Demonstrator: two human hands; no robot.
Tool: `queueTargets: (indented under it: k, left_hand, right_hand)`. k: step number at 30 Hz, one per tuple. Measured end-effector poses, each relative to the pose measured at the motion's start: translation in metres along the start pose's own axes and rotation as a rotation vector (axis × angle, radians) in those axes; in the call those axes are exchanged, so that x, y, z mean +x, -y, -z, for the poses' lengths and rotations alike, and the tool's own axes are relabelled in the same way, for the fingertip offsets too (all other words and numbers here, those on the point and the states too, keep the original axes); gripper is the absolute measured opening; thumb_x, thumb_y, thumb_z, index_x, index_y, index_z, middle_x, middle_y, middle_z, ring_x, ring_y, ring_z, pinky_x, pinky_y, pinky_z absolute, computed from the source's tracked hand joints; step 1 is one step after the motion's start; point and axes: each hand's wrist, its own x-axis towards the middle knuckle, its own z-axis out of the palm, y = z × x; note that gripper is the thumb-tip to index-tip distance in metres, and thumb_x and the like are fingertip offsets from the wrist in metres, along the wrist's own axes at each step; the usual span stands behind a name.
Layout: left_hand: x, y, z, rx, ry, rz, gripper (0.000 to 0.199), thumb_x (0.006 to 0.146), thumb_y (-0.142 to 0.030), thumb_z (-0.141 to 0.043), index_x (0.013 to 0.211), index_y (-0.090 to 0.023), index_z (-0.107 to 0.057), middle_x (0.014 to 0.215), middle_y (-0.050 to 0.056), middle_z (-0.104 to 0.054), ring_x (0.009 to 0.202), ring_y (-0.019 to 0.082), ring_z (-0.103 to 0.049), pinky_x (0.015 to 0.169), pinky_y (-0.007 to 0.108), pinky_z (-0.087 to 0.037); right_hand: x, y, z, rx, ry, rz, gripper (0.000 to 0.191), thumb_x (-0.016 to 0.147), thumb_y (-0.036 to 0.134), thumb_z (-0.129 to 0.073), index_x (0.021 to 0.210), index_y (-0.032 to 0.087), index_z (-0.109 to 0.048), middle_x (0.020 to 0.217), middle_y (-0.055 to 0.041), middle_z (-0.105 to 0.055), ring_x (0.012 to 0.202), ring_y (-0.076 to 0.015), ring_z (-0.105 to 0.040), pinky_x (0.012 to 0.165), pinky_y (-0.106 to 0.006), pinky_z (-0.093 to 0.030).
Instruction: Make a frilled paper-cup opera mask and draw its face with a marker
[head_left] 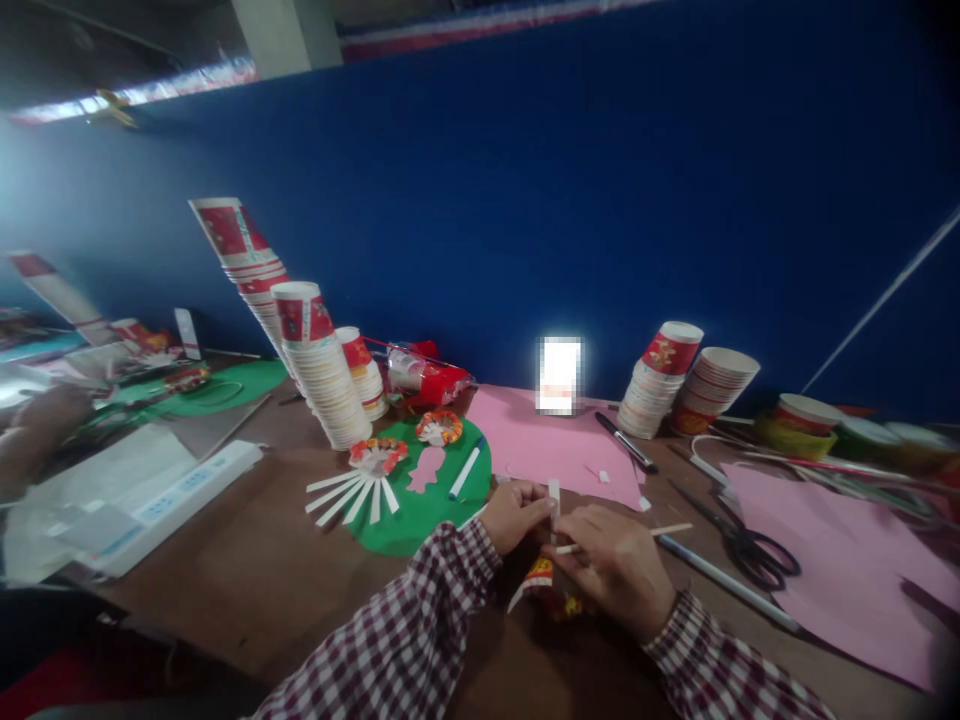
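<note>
My left hand [516, 514] is closed in a pinch on a white strip [554, 494] of a cut paper cup. Below both hands hangs the red and yellow printed part of this paper cup [538, 574], partly hidden by my fingers. My right hand [613, 562] is closed around a thin wooden stick [673, 529], its tip crossing near the strip. Left of my hands, a green paper sheet [390, 538] carries a cup cut into splayed strips [379, 460], a second cut cup [439, 428], a pink paper cutout [427, 468] and a white-and-blue marker [467, 469].
Tall paper cup stacks [319, 370] lean at the back left; shorter ones [651, 385] stand back right. Black scissors [750, 550] lie beside pink paper [855, 590]. A bright, blurred-out upright rectangle [560, 376] stands by the blue partition [480, 200]. Another person's hand [56, 415] shows far left.
</note>
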Motion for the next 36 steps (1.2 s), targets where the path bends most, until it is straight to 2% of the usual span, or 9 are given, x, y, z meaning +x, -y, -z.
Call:
queueTargets:
  k: [3,6,8,11,15,18,21,26,36]
  left_hand:
    - [0.005,-0.001,-0.002,-0.117,-0.036,0.072,0.033,0.058,-0.039,-0.068,0.072,-0.012,-0.055,0.056,-0.002,-0.054,0.048,0.007,-0.047,0.047,0.019,-0.035]
    - [0.013,-0.004,-0.007,-0.193,-0.044,0.126,0.036,0.053,-0.036,-0.070,0.076,-0.013,-0.056,0.058,-0.002,-0.056,0.049,0.008,-0.049,0.048,0.021,-0.037]
    - [0.018,-0.005,-0.012,-0.172,-0.040,0.124,0.031,0.054,-0.033,-0.069,0.074,-0.013,-0.056,0.057,-0.002,-0.056,0.048,0.008,-0.049,0.049,0.021,-0.037]
    - [0.022,-0.002,-0.017,-0.054,-0.074,0.084,0.019,0.059,-0.027,-0.063,0.069,-0.013,-0.058,0.057,-0.002,-0.056,0.050,0.008,-0.047,0.050,0.021,-0.037]
    - [0.021,0.006,-0.017,0.057,-0.062,-0.007,0.017,0.062,-0.021,-0.060,0.075,-0.011,-0.061,0.062,0.000,-0.059,0.055,0.009,-0.049,0.055,0.021,-0.039]
    - [0.017,0.008,-0.015,0.006,-0.018,-0.061,0.026,0.060,-0.018,-0.061,0.086,-0.012,-0.061,0.069,0.002,-0.062,0.060,0.010,-0.053,0.062,0.023,-0.042]
    - [0.013,0.007,-0.015,-0.030,-0.027,-0.082,0.022,0.062,-0.021,-0.062,0.082,-0.011,-0.063,0.073,0.003,-0.063,0.066,0.012,-0.055,0.067,0.024,-0.043]
    - [0.011,0.006,-0.015,-0.041,-0.035,-0.061,0.019,0.064,-0.026,-0.063,0.075,-0.010,-0.062,0.068,0.002,-0.061,0.062,0.011,-0.052,0.064,0.024,-0.042]
    - [0.010,0.006,-0.011,-0.036,-0.028,-0.035,0.036,0.067,-0.043,-0.062,0.080,-0.009,-0.063,0.072,0.006,-0.064,0.061,0.011,-0.053,0.060,0.023,-0.043]
  right_hand:
    - [0.002,-0.001,0.007,0.045,-0.027,-0.090,0.019,0.081,0.034,-0.050,0.091,0.019,-0.055,0.082,-0.0040,-0.061,0.075,-0.0172,-0.055,0.066,-0.027,-0.038]
    - [0.008,-0.011,0.016,0.055,-0.063,-0.173,0.025,0.085,0.026,-0.038,0.104,0.018,-0.050,0.094,-0.0068,-0.060,0.086,-0.0190,-0.054,0.075,-0.030,-0.040]
    - [0.012,-0.020,0.018,0.015,-0.089,-0.212,0.026,0.085,0.021,-0.031,0.101,0.017,-0.052,0.094,-0.0077,-0.059,0.089,-0.0196,-0.053,0.079,-0.032,-0.040]
    - [0.017,-0.034,0.015,-0.073,-0.113,-0.281,0.025,0.086,0.020,-0.033,0.099,0.017,-0.054,0.090,-0.0076,-0.058,0.083,-0.0194,-0.054,0.075,-0.032,-0.042]
    - [0.013,-0.042,0.006,-0.076,-0.176,-0.251,0.024,0.088,0.025,-0.036,0.101,0.017,-0.054,0.090,-0.0076,-0.059,0.083,-0.0189,-0.055,0.073,-0.030,-0.043]
    - [0.008,-0.039,0.005,-0.046,-0.180,-0.244,0.020,0.087,0.026,-0.039,0.095,0.019,-0.056,0.090,-0.0064,-0.060,0.084,-0.0175,-0.056,0.072,-0.028,-0.043]
    - [0.005,-0.036,0.005,-0.017,-0.149,-0.232,0.019,0.087,0.026,-0.041,0.092,0.020,-0.058,0.089,-0.0047,-0.061,0.083,-0.0159,-0.057,0.073,-0.027,-0.043]
    - [0.005,-0.033,0.001,0.019,-0.100,-0.251,0.017,0.086,0.024,-0.042,0.090,0.022,-0.059,0.088,-0.0033,-0.061,0.083,-0.0159,-0.057,0.074,-0.028,-0.043]
    - [0.005,-0.032,-0.001,0.041,-0.100,-0.233,0.017,0.086,0.023,-0.043,0.091,0.021,-0.059,0.088,-0.0032,-0.061,0.082,-0.0154,-0.057,0.072,-0.027,-0.044]
